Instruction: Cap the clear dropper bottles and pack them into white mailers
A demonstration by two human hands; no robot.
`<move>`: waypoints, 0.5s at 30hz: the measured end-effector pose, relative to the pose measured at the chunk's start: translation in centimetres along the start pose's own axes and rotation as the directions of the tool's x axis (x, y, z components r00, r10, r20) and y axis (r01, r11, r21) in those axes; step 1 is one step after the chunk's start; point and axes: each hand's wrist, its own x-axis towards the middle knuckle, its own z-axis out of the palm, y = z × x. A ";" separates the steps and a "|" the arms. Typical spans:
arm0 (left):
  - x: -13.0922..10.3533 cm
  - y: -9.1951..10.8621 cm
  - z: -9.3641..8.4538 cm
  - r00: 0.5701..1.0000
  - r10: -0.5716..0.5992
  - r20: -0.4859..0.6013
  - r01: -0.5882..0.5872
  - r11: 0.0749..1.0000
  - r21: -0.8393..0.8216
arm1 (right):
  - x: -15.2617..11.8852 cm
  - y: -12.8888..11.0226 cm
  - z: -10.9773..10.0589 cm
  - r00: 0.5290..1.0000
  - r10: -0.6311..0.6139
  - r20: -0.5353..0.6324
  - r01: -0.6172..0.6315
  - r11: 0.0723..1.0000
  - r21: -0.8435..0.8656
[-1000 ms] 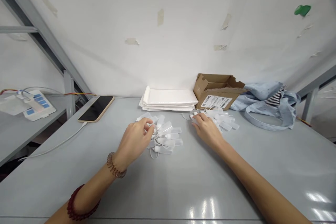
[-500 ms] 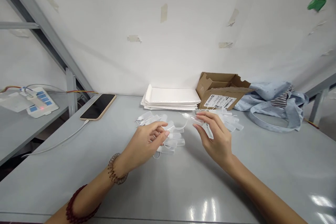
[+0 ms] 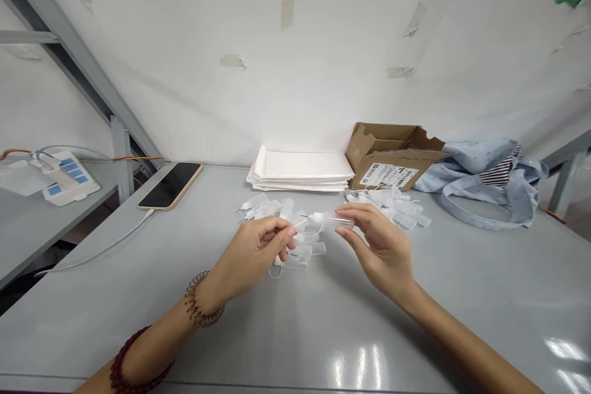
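My right hand grips a small clear squeeze bottle between thumb and fingertips. The bottle lies sideways, its white top and thin metal needle tip pointing left. A thin white strap hangs from its top toward my left hand. That hand is closed in a pinch just left of the needle; whatever its fingertips hold is too small to make out. Beneath and behind it lies a pile of similar needle-tip bottles, partly hidden by the fingers. A second pile of such bottles lies behind my right hand.
A stack of white padded envelopes lies against the wall, beside an open cardboard box. Right of it is a light blue cloth item. A phone with a charging cable rests on the grey table at left.
My right hand has brought the bottle slightly left and down, so its needle is now close to my left fingertips. The left fingers have drawn into a tighter pinch. The view has shifted slightly.
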 end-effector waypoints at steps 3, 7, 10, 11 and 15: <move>0.1 -0.4 -0.1 0.998 0.028 -0.056 -0.027 1.000 0.015 | 0.2 -0.3 -0.3 0.990 0.135 0.045 -0.141 0.977 0.159; 0.0 -0.8 -0.1 0.992 0.118 -0.041 -0.114 0.990 0.084 | 0.3 -0.5 -0.3 0.978 0.185 0.093 -0.202 0.947 0.248; 0.0 -0.9 0.1 0.984 0.175 -0.031 -0.171 0.979 0.110 | 0.3 -0.5 -0.2 0.976 0.188 0.109 -0.210 0.942 0.261; -0.1 -0.9 0.1 0.982 0.187 -0.030 -0.183 0.977 0.111 | 0.2 -0.5 -0.2 0.976 0.185 0.110 -0.208 0.942 0.264; -0.1 -0.8 0.1 0.979 0.203 -0.029 -0.198 0.973 0.115 | 0.2 -0.4 -0.2 0.979 0.171 0.114 -0.195 0.945 0.262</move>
